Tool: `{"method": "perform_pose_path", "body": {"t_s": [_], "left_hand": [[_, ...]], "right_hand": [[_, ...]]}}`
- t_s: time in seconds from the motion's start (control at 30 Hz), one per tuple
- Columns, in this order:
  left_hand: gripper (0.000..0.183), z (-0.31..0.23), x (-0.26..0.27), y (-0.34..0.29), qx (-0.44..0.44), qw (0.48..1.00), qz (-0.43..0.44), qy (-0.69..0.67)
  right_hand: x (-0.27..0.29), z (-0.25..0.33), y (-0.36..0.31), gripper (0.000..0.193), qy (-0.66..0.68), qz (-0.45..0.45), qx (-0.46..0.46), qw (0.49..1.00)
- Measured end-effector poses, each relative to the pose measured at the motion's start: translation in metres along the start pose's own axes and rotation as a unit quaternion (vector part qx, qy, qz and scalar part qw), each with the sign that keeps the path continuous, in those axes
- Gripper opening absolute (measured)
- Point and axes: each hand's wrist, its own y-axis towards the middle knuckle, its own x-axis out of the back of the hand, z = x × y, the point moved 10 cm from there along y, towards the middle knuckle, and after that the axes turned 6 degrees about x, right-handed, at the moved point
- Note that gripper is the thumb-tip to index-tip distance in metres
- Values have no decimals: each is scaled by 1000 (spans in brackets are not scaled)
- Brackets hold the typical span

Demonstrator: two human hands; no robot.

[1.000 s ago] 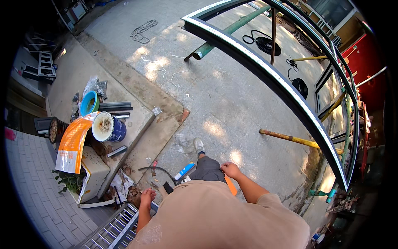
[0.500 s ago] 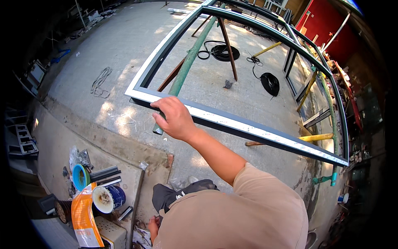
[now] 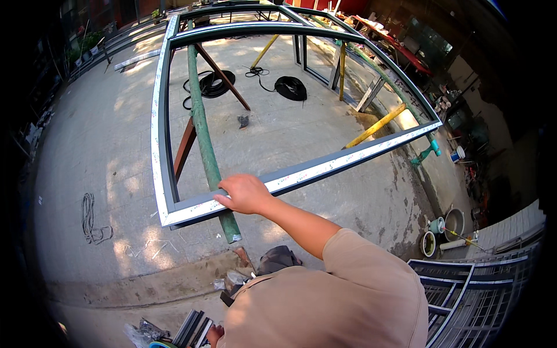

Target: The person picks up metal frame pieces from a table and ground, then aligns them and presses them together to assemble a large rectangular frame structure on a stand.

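Observation:
My right hand (image 3: pixel 243 194) is closed over the near bar of a large grey metal window frame (image 3: pixel 336 165), close to its near left corner. Its thumb lies on the left side, and the fingertips are partly hidden by the bar. White protective film with small print covers the bar's upper face. The frame rests on a green pipe (image 3: pixel 203 139) under its left part and another green pipe (image 3: pixel 400 100) at the right. Low down beside my body, only a bit of my left hand (image 3: pixel 214 335) shows; its fingers are mostly hidden, near some short dark metal profiles (image 3: pixel 191 328).
Brown legs (image 3: pixel 184 148) and yellow legs (image 3: pixel 377 126) hold up the pipes. Black coils (image 3: pixel 290 88) lie on the concrete beneath the frame. Left of it lies a grey rope (image 3: pixel 88 217). Buckets (image 3: pixel 428 243) and metal grilles (image 3: pixel 458 290) stand at right; a concrete step edge (image 3: pixel 133 278) runs nearby.
My view has swung to the right, so the frame appears turned and lower left, and buckets and grilles show at right. My right hand stays on the bar; my left hand shows less.

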Motion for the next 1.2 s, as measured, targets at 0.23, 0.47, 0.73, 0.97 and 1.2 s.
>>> {"method": "perform_pose_path", "body": {"t_s": [0.23,0.47,0.73,0.97,1.2], "left_hand": [[50,-275,118,19,-151,968,-145,-139],[44,-294,-48,10,-145,989,14,27],[31,-195,-16,-16,-84,947,-22,309],[31,-212,55,-5,-21,938,-56,341],[40,-305,24,49,-21,989,16,146]], "right_hand": [[11,3,2,37,-48,-31,-64,996],[9,1,4,33,-58,-45,-58,996],[12,3,8,32,-44,-52,-62,996],[8,-4,14,33,-21,-57,-132,989],[-19,26,62,33,-2,-53,-226,973]]}}
